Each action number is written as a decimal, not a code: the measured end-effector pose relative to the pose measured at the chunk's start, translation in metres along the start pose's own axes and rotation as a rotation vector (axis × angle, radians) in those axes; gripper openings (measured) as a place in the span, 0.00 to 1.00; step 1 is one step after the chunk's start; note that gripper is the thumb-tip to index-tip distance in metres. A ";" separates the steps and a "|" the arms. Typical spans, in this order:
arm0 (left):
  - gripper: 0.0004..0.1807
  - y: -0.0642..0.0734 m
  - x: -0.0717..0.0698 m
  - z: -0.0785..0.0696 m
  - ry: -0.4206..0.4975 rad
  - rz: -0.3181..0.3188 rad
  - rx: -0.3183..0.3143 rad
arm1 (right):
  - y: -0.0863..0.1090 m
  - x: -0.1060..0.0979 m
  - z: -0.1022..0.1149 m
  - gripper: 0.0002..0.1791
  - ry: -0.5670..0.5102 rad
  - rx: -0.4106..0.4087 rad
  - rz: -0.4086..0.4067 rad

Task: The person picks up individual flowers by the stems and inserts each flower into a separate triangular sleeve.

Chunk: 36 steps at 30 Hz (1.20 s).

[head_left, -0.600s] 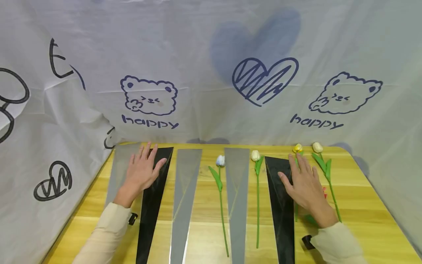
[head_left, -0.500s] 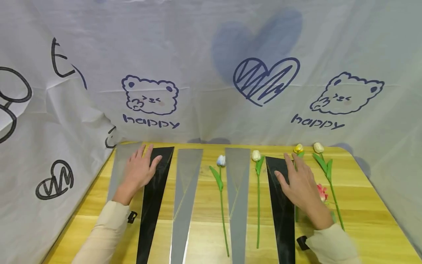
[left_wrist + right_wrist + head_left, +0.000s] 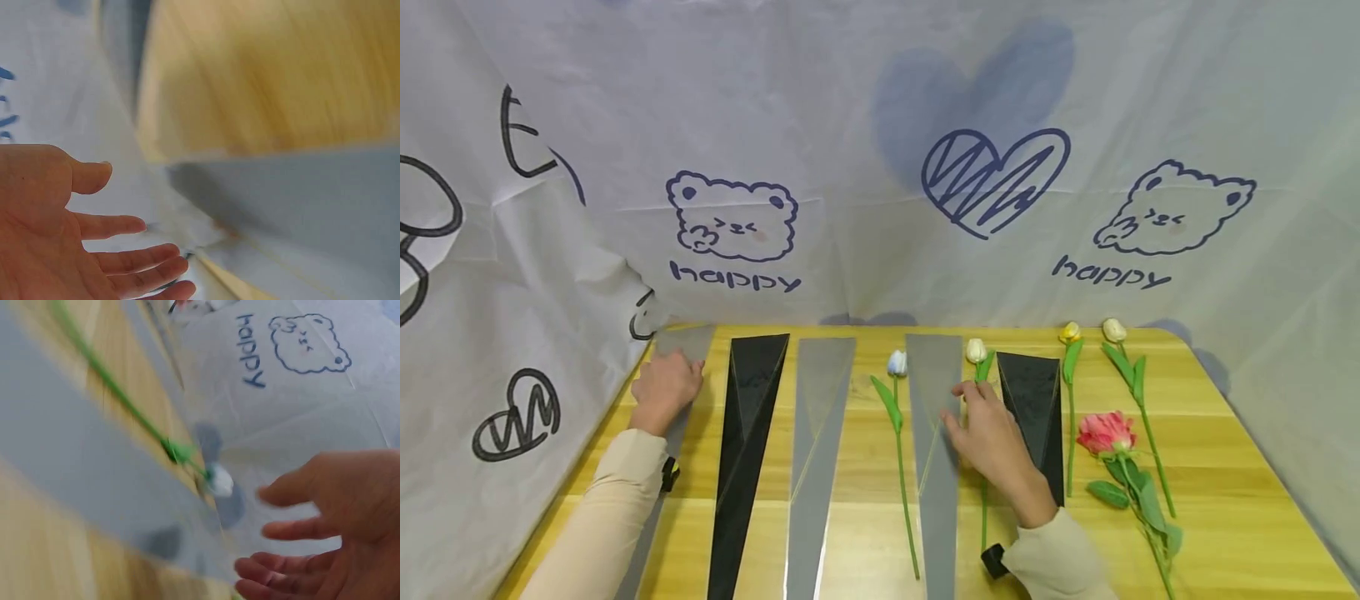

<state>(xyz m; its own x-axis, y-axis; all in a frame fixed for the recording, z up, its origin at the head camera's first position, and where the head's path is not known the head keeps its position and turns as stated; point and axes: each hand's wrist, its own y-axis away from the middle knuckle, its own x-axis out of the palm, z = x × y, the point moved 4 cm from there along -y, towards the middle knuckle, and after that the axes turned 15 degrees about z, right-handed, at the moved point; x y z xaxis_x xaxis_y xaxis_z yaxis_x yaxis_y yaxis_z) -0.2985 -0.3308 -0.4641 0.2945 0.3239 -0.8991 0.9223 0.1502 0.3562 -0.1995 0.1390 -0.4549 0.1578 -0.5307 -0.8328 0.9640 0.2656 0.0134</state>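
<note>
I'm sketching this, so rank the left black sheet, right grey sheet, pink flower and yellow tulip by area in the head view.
1. Left black sheet and right grey sheet: too alike to rank.
2. Pink flower
3. Yellow tulip

head: bright, even light, mostly crisp | soft shadows low on cloth (image 3: 865,250) behind bench (image 3: 1232,500) | left wrist: bench heavily blurred | right wrist: tulip (image 3: 220,480), bench smeared; right hand (image 3: 362,525) clearer
</note>
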 end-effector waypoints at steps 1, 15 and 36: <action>0.31 -0.004 -0.001 0.003 0.004 0.012 -0.016 | -0.001 0.005 0.004 0.18 -0.015 0.015 0.019; 0.40 -0.021 -0.004 0.036 0.096 0.000 -0.132 | -0.007 0.053 0.054 0.18 0.005 -0.001 0.142; 0.34 -0.001 -0.013 0.019 0.772 0.221 0.282 | -0.013 0.062 0.062 0.26 0.073 0.084 0.091</action>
<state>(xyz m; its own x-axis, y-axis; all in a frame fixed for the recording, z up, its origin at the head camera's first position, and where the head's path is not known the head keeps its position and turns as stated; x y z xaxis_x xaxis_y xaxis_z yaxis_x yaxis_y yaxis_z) -0.2982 -0.3530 -0.4575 0.3165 0.8799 -0.3543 0.9217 -0.1969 0.3342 -0.1885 0.0525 -0.4722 0.2323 -0.4464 -0.8641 0.9614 0.2400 0.1345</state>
